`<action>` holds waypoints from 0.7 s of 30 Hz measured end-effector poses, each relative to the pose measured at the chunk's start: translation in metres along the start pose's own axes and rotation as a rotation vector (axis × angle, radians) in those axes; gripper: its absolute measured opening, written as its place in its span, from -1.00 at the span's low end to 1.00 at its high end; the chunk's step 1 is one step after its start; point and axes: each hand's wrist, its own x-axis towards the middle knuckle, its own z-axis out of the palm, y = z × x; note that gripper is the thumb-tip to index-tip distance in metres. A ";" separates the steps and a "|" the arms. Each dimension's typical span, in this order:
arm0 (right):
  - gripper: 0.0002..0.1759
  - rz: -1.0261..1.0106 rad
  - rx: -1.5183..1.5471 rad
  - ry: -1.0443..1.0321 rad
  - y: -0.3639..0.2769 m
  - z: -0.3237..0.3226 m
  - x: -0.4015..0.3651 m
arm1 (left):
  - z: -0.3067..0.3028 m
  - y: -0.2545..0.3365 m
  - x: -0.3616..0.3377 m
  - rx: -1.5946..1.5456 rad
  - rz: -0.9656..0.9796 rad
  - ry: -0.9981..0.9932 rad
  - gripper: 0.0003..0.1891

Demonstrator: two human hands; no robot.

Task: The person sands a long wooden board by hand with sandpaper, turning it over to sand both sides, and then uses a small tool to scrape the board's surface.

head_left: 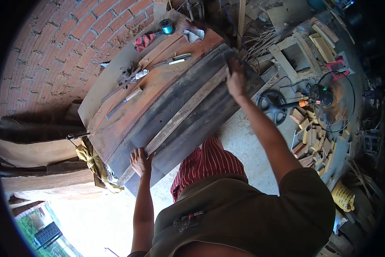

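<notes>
A long, narrow wooden strip lies diagonally across a dark, worn board on the workbench. Near its lower left end, my left hand rests on the strip with its fingers apart. My right hand is at the strip's upper right end; its fingers are partly hidden, and whether they grip the wood is unclear. Beyond the strip lie a saw-like tool, a chisel-like tool and a dark metal tool.
A blue spool, a red cloth and a crumpled cloth sit at the bench's far side. A brick wall stands behind. A fan and wood offcuts are at the right.
</notes>
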 end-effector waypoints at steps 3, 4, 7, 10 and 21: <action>-0.33 -0.315 0.263 -0.240 -0.101 -0.012 -0.076 | 0.001 0.003 0.004 -0.018 -0.020 0.000 -0.44; -0.33 -0.544 0.367 -0.199 -0.117 -0.006 -0.100 | 0.001 0.004 0.002 -0.022 -0.035 -0.013 -0.44; -0.33 -0.431 0.374 -0.415 -0.091 -0.022 -0.069 | -0.001 0.005 0.005 -0.013 -0.026 0.001 -0.45; -0.51 -0.152 0.257 -0.192 0.004 -0.023 0.016 | -0.001 0.007 0.000 -0.020 -0.040 -0.018 -0.46; -0.39 -0.270 0.371 -0.236 -0.017 -0.021 -0.017 | -0.002 0.010 0.005 0.008 -0.035 0.016 -0.43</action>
